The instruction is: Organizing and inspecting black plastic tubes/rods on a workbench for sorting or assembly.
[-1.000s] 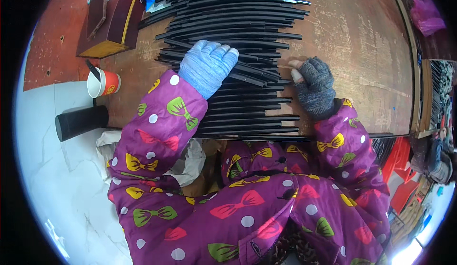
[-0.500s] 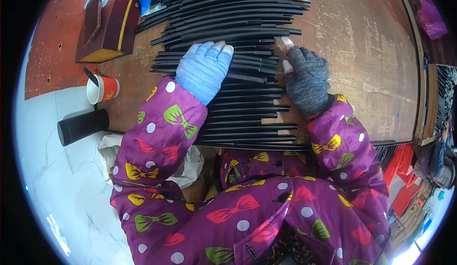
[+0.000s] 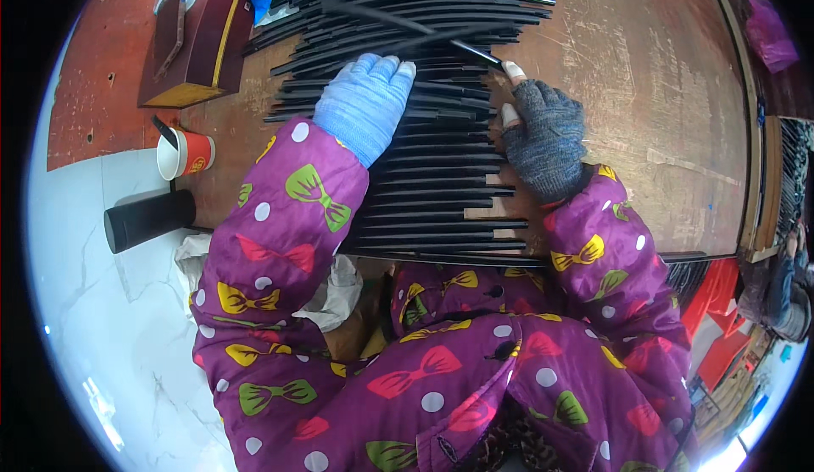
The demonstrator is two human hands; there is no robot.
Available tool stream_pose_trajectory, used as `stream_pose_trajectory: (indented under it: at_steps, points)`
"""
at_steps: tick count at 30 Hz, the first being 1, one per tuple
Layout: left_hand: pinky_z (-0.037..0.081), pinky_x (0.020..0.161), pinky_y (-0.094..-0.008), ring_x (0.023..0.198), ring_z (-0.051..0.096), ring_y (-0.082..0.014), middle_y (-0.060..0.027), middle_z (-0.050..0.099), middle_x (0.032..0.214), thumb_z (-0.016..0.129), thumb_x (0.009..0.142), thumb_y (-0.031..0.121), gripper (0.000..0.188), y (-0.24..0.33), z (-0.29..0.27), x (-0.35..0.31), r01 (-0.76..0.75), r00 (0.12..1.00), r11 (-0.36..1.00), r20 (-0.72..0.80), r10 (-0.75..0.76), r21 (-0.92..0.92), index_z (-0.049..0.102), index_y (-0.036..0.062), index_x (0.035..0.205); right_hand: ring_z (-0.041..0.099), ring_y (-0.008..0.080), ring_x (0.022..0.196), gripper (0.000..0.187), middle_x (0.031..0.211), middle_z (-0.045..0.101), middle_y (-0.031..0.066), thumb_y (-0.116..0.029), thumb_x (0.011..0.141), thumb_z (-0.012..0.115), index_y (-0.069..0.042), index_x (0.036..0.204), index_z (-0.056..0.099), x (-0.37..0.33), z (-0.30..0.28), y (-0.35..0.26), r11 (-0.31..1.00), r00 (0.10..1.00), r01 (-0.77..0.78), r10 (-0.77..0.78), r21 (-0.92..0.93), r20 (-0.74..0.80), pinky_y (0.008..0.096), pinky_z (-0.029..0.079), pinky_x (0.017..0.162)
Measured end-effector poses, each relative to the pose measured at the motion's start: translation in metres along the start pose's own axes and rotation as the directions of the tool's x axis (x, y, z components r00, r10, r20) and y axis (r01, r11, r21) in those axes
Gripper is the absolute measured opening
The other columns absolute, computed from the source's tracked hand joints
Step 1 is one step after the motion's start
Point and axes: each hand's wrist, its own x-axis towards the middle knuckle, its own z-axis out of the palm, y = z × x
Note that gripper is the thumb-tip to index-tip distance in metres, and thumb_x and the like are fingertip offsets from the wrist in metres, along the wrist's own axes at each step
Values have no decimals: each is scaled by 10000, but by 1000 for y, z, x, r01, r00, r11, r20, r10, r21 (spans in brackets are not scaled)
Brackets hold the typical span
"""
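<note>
My left hand [image 3: 366,106], in a light blue knitted glove, lies flat across a row of thin black rods [image 3: 424,169], fingers stretched out and side by side. My right hand [image 3: 547,137] wears a dark grey knitted glove with pale fingertips showing. Its index finger and thumb are apart, by the right ends of the rods. One slanting black rod [image 3: 405,23], partly blurred, crosses over the others. Its shiny right end reaches the tip of my right index finger; nothing sits between finger and thumb. A second blurred rod [image 3: 458,36] lies crosswise beneath it.
The rods rest on a worn brown wooden table [image 3: 644,124]. At the left stand a dark red box [image 3: 199,36], a red and white paper cup [image 3: 199,152] and a black cylinder [image 3: 148,220]. A pink plastic bag [image 3: 770,31] is at the far right.
A rod has swung up and now slants across the far rods, its right end at my right index finger. My left hand has shifted slightly away from me.
</note>
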Motion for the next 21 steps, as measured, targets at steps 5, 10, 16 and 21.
stream_pose_trajectory:
  at_steps: [5,10,16,21]
  points:
    - [374,954,-366,1103,455,-289,-134,482,1181,590,695,59,487,4,-9,6,106,988,991,122,-95,-85,493,49,1172,569,304,770,338,827,582,126,-128,745,605,-30,1063,550,-1,0,2,978,987,-14,46,209,-152,422,417,697]
    - [347,987,-362,1138,428,-294,-129,451,1225,692,649,105,591,7,-24,18,196,939,976,303,-161,-89,478,60,1198,571,321,700,194,750,586,134,-150,760,627,-44,914,576,3,-1,2,992,989,-9,28,129,-147,420,430,641]
    - [365,964,-367,1117,444,-298,-134,470,1197,690,667,138,598,9,-25,19,236,918,967,347,-191,-93,455,59,1211,565,320,682,150,725,581,132,-169,768,626,-57,854,576,5,-2,2,979,987,-33,63,201,-145,414,425,622]
    - [413,895,-377,1025,511,-293,-125,537,1067,684,660,140,546,13,-28,20,271,880,947,442,-172,-171,473,69,1159,562,323,662,152,713,580,129,-175,772,626,-56,852,575,5,-4,3,973,984,-35,73,226,-163,415,423,606]
